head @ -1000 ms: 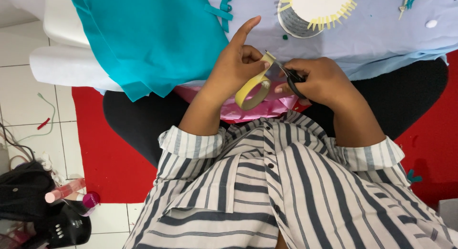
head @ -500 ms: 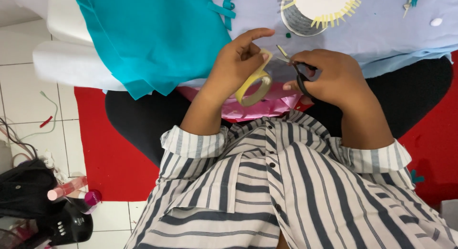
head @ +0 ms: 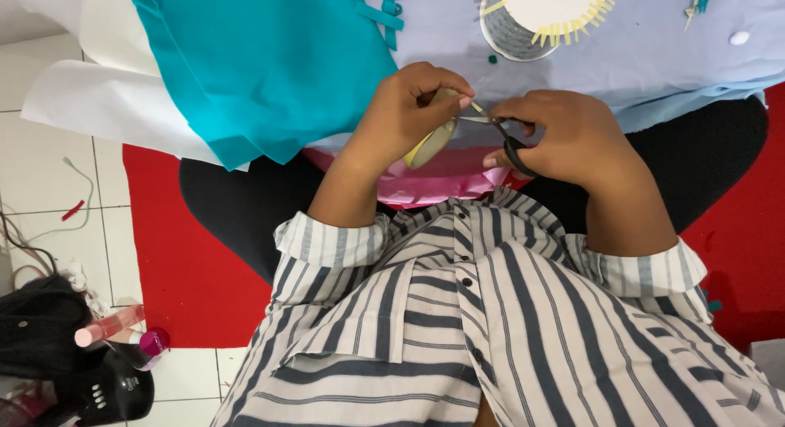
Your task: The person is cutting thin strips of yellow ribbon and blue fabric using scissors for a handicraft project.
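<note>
My left hand [head: 409, 112] grips a roll of yellow tape [head: 428, 142], and its thumb and forefinger pinch a short yellow strip [head: 475, 107] pulled from it. My right hand [head: 564, 137] holds small black-handled scissors [head: 500, 132], whose blades point left and meet the strip just right of my left fingertips. Both hands hover over my lap, above crumpled pink fabric [head: 450, 177], at the near edge of a pale blue cloth [head: 654, 63].
A teal fabric sheet [head: 262, 59] lies over white paper [head: 98, 100] at upper left. A round white piece fringed with yellow strips [head: 544, 14] sits on the pale blue cloth. Red mat [head: 176, 255], tiled floor, black bag and bottles [head: 114, 329] at lower left.
My left forefinger, stretched out before, has curled down to pinch the strip. The tape roll turned edge-on. The scissors swung from slanting upward to lying level against the strip.
</note>
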